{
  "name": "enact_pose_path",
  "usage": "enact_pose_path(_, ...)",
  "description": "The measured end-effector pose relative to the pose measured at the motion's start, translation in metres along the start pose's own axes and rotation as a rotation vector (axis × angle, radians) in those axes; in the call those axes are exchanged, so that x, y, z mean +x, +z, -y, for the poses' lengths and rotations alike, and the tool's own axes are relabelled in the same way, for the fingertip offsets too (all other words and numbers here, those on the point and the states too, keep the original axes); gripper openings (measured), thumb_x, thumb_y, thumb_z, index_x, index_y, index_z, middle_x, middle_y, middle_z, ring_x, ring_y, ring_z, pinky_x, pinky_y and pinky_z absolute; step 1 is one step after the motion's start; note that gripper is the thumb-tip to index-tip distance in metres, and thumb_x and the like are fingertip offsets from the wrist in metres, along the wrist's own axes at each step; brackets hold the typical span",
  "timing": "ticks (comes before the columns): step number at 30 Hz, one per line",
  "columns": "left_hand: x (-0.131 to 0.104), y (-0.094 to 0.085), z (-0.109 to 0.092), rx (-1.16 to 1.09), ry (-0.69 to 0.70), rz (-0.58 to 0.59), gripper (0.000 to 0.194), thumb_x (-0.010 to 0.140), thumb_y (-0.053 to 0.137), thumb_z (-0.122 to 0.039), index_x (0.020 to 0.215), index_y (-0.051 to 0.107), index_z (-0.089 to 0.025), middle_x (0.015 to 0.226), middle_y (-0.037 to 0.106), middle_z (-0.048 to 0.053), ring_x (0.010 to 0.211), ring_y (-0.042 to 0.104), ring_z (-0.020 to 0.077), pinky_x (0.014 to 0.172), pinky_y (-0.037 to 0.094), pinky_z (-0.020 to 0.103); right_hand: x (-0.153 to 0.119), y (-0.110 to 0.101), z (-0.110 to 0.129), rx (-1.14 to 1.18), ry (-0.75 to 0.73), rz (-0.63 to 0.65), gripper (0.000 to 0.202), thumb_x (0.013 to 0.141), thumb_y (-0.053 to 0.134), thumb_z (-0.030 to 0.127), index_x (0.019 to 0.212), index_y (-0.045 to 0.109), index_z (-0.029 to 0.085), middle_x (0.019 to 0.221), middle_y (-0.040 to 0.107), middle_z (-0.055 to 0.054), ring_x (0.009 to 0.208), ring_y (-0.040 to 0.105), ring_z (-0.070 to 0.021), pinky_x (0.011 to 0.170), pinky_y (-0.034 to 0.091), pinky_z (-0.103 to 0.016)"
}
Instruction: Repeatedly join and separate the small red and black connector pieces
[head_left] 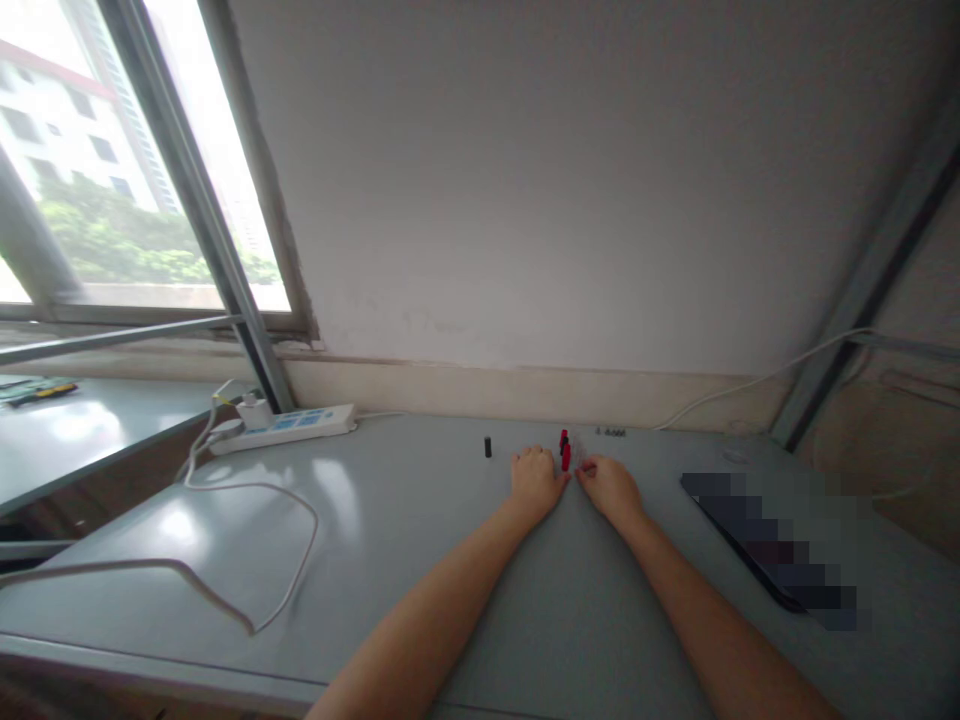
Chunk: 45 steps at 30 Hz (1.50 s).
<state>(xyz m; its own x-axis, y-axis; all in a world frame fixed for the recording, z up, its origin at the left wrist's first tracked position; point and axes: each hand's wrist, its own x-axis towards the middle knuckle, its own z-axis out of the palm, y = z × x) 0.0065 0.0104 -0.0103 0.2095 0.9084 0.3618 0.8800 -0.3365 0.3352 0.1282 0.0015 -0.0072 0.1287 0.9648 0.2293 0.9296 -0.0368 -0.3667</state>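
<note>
My left hand point(534, 482) rests palm down on the grey desk, fingers apart, its thumb stretched toward a small red piece point(566, 458). Nothing shows in that hand. Just behind stands another small red and black piece point(563, 440). Right of these, my right hand point(611, 487) has its fingers curled into a pinch beside a crumpled, see-through item point(578, 449). What the fingertips hold is too small to make out. A short black cylinder point(487, 447) stands upright, left of my left hand. Several tiny dark pieces point(615, 433) lie in a row near the wall.
A white power strip point(300, 427) with a plug lies at the back left. Its pale cable point(311, 540) loops across the desk's left side. On the right lies a dark flat object point(757, 540), partly pixelated. Metal posts point(862, 260) flank the desk.
</note>
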Motion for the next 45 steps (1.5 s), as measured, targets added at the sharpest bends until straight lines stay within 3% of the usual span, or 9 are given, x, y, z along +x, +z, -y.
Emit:
enact_pose_path(3,-0.011,-0.017,0.009,0.107,0.036,-0.050,0.036,0.076,0.049,-0.034,0.104,0.054,-0.011,0.106,0.055,0.014,0.100,0.048,0.0268,0.083,0.036,0.040,0.000,0.000,0.001,-0.008,-0.004,0.013,0.018,0.077,0.048,0.025,0.081,0.064,0.017,0.078,0.066,-0.006,0.073,0.060,-0.0163,0.058,0.038,-0.023)
enact_pose_path(9,-0.021,-0.036,0.046,0.250,-0.064,-0.213,0.053,0.081,0.038,-0.024,0.131,0.026,-0.012,0.136,0.031,0.013,0.119,0.033,0.0245,0.093,0.030,0.040,-0.001,0.002,0.001,-0.047,-0.019,0.029,0.019,0.079,0.046,0.024,0.085,0.062,0.016,0.080,0.066,-0.009,0.077,0.060,-0.0181,0.060,0.038,-0.024)
enact_pose_path(14,-0.020,-0.035,0.065,0.271,-0.091,-0.141,0.050,0.084,0.030,-0.020,0.133,0.025,-0.016,0.134,0.036,0.012,0.118,0.036,0.0226,0.092,0.032,0.042,-0.004,-0.003,0.003,-0.134,-0.027,0.060,0.021,0.080,0.045,0.024,0.091,0.061,0.014,0.090,0.065,-0.012,0.084,0.060,-0.0213,0.063,0.039,-0.026)
enact_pose_path(19,-0.018,-0.037,0.069,0.200,-0.106,-0.078,0.045,0.083,0.028,-0.013,0.127,0.036,-0.016,0.120,0.051,0.013,0.105,0.049,0.0224,0.088,0.034,0.041,-0.014,-0.014,0.009,-0.260,-0.060,0.101,0.019,0.080,0.045,0.024,0.082,0.061,0.015,0.086,0.065,-0.013,0.082,0.061,-0.0243,0.060,0.039,-0.029)
enact_pose_path(25,-0.012,-0.039,0.069,-0.295,-0.212,-0.120,0.026,0.080,0.041,-0.018,0.093,0.063,-0.015,0.088,0.066,0.011,0.081,0.059,0.0192,0.074,0.040,0.029,-0.018,-0.008,0.020,-0.022,-0.233,0.058,0.017,0.081,0.041,0.020,0.077,0.058,0.016,0.082,0.065,-0.010,0.077,0.061,-0.0205,0.062,0.039,-0.027)
enact_pose_path(29,-0.013,-0.039,0.057,-0.845,-0.330,-0.052,0.022,0.078,0.045,-0.022,0.081,0.064,-0.011,0.073,0.067,0.009,0.055,0.057,0.0124,0.058,0.041,0.024,-0.017,0.002,0.024,0.271,-0.370,-0.035,0.019,0.083,0.036,0.022,0.087,0.054,0.016,0.087,0.064,-0.010,0.078,0.059,-0.0170,0.068,0.040,-0.026)
enact_pose_path(32,-0.018,-0.041,0.047,-1.069,-0.342,-0.017,0.022,0.077,0.049,-0.027,0.082,0.063,-0.011,0.076,0.068,0.008,0.054,0.056,0.0100,0.051,0.036,0.020,-0.018,0.004,0.027,0.378,-0.398,-0.052,0.024,0.084,0.033,0.029,0.085,0.052,0.016,0.081,0.063,-0.008,0.072,0.058,-0.0161,0.065,0.040,-0.026)
enact_pose_path(39,-0.022,-0.042,0.043,-1.226,-0.270,0.074,0.030,0.072,0.055,-0.036,0.089,0.061,-0.011,0.079,0.068,0.009,0.058,0.058,0.0098,0.047,0.030,0.019,-0.019,0.001,0.028,0.479,-0.406,-0.142,0.028,0.083,0.031,0.036,0.072,0.049,0.019,0.060,0.055,-0.001,0.053,0.050,-0.0128,0.052,0.036,-0.023)
enact_pose_path(45,-0.022,-0.043,0.042,-1.265,-0.297,0.093,0.027,0.072,0.056,-0.031,0.090,0.060,-0.011,0.082,0.068,0.009,0.056,0.059,0.0091,0.046,0.030,0.018,-0.017,0.003,0.028,0.561,-0.408,-0.152,0.025,0.081,0.034,0.037,0.070,0.048,0.019,0.059,0.053,0.000,0.053,0.049,-0.0125,0.052,0.037,-0.022)
